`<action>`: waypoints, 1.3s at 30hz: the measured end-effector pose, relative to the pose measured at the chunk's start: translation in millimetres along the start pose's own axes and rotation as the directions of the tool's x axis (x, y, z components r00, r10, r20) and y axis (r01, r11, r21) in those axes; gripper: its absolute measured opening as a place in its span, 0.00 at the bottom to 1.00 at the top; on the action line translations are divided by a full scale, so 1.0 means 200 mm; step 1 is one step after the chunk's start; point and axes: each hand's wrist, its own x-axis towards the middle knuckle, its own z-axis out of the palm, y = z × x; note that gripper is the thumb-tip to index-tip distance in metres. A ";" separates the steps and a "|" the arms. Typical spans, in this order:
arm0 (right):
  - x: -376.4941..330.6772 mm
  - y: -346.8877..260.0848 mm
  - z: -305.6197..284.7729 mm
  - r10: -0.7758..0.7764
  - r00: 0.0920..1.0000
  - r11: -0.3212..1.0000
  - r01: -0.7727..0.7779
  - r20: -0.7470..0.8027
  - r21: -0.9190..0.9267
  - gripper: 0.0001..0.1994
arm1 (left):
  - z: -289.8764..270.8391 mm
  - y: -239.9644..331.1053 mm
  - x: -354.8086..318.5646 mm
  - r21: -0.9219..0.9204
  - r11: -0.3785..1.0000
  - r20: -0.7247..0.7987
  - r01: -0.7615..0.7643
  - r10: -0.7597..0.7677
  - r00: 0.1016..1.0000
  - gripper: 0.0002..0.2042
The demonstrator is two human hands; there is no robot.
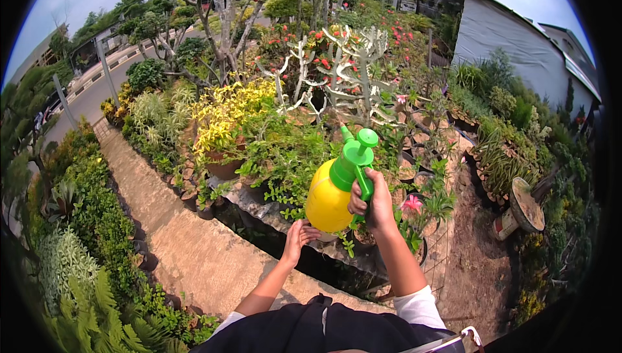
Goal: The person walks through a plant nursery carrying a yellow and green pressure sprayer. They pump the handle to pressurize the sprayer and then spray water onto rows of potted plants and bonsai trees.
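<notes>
Right-hand fingers (360,199) wrapped tight round the green trigger handle (364,183) of a pump sprayer, thumb side toward the camera, right hand (372,205) holding the whole thing up in mid-air at a tilt. Left-hand fingers (299,228) spread fairly wide and loose, palm up, left hand (295,239) sitting just under the bottom of the yellow sprayer bottle (328,201), right by it; can't tell for sure whether actually touching. Green pump cap (367,138) and nozzle (346,134) pointing up and away over the plants. Straight behind the sprayer: leafy green potted plants (278,159) along a stone ledge (272,214), plus a pink flower (411,203) just to the right of the right hand. Further out, a yellow-leaved shrub (227,113) in a brown pot (223,166), pale bare branching stems (350,71) with red blooms behind. Off to the left, a paved path (181,236) running between plant beds, ferns (97,314) in the near corner. Off to the right, bare dirt (476,256), a tipped-over round pot (521,207), and a grey building wall (512,48).
</notes>
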 end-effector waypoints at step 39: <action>-0.09 -0.03 0.00 0.010 0.996 1.000 -0.012 -0.089 -0.017 0.18 | 0.00 0.00 -0.02 -0.002 0.999 0.117 0.041 -0.041 0.992 0.25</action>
